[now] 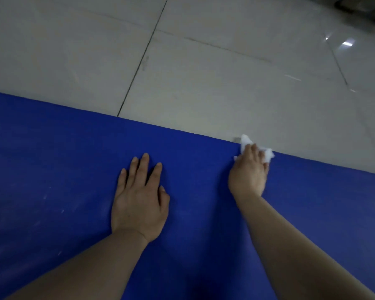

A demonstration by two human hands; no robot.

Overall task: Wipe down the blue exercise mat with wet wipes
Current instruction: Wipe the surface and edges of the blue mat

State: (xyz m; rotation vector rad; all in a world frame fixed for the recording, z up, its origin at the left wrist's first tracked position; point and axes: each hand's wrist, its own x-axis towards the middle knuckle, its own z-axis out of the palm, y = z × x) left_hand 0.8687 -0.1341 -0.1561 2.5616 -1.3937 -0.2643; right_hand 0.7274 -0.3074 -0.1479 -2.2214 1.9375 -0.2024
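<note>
Right hand (248, 172) presses a bunched wet wipe (246, 141) onto the blue exercise mat (52, 159) at its far edge, 2 o'clock from the flat, open-fingered left hand (139, 200). Maintain even pressure; overlap strokes, keeping the left hand anchoring the mat.

Dim, soft indoor light, glare patch on floor tiles (347, 42) upper right, slight blur, wide-angle edge bending
</note>
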